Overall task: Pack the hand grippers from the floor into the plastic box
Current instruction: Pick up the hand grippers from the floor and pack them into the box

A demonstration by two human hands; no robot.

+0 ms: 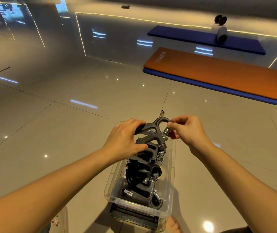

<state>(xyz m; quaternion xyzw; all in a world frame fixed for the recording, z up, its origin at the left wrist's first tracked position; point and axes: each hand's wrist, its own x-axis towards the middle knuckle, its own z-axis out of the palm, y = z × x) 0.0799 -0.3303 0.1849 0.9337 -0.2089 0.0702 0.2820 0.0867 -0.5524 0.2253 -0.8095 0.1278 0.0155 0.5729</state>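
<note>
Fingers (135, 122) of the left hand (126, 137) are gripping the hand gripper (152, 137), right hand (187, 130) pinching its spring (167, 131). Lowering it level into the plastic box (171, 174) is looking wisest.

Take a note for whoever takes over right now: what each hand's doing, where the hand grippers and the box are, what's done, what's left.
Left hand: grips the handles of one black hand gripper.
Right hand: pinches its spring end.
Position: held at the far end of the clear plastic box, which sits on the floor.
Done: several packed grippers lie in the box.
Left: set this one in and let go. No loose ones show on the floor in view.
</note>
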